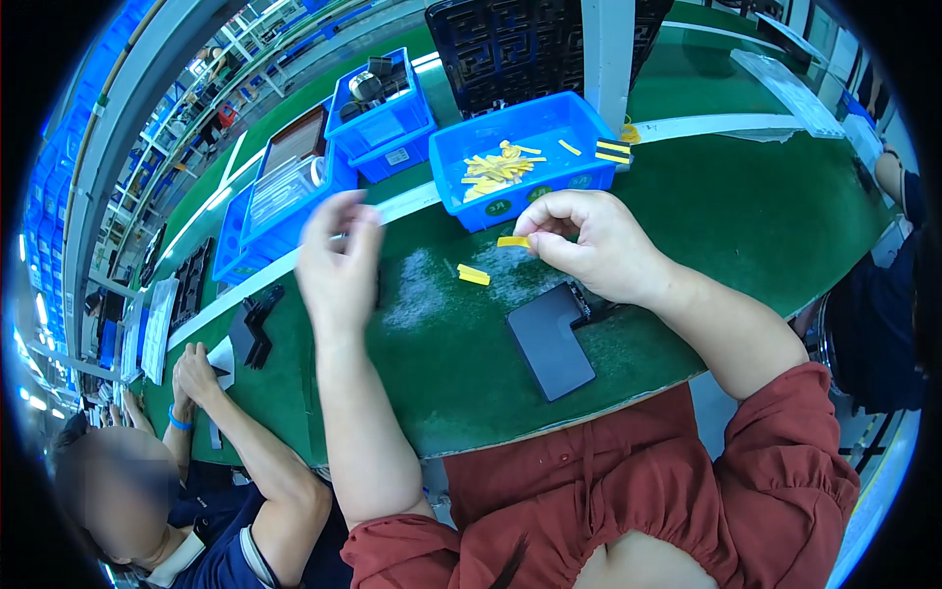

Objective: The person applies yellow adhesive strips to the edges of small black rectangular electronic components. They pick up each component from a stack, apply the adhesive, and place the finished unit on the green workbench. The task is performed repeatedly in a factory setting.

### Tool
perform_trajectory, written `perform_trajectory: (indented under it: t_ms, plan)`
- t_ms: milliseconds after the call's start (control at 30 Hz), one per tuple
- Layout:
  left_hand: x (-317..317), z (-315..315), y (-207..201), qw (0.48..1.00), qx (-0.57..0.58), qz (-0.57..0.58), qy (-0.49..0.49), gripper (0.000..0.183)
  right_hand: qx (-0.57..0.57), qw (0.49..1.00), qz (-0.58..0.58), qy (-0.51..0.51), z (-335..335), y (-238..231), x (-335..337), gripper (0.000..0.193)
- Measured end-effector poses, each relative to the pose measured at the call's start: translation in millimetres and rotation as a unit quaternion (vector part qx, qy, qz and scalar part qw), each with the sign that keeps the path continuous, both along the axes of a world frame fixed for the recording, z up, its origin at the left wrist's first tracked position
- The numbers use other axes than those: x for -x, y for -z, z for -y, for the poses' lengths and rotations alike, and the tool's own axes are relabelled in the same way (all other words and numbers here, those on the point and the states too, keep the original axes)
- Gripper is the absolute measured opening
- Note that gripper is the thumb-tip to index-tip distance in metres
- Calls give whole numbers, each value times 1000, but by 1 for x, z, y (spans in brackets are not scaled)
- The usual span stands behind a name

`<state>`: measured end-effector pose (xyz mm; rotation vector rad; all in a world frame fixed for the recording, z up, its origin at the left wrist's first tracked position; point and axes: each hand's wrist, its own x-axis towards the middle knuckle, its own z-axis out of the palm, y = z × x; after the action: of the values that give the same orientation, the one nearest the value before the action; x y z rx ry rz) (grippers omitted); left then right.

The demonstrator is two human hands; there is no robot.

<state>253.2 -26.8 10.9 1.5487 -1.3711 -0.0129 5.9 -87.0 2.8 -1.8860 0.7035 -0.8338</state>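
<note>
My right hand (599, 245) is closed in a pinch on one end of a small yellow strip (511, 241), held just above the green table. Below it on the tabletop lies a short stack of yellow strips (473, 275). A dark grey L-shaped block (551, 344), perhaps a battery pack, rests near the table edge, with wires at its upper right corner. To the left, my left hand (339, 255) is raised over the table with bent fingers; motion blurs them, and whether they hold anything is unclear. Beyond my hands, a blue bin (461, 201) holds a loose heap of yellow strips (498, 169).
More dark L-shaped blocks (253, 329) lie at left, beside a co-worker's hands (196, 375). Blue bins (388, 147) with parts stand at the back left. A grey post (606, 59) rises behind the strip bin. Clear plastic trays (785, 93) lie at the far right.
</note>
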Motion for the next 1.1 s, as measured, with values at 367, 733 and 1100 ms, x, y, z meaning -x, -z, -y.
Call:
perform_trajectory:
  t_ms: [367,733,1100]
  plan:
    - [57,1,19,968,-207,-17,140,10,244,959,-25,140,19,-3,5,10]
    - [55,5,32,943,-245,226,6,13,136,918,-231,291,91,-9,55,28]
    - [82,-4,22,956,-53,-155,244,31,-36,991,130,-1,17,-2,5,9]
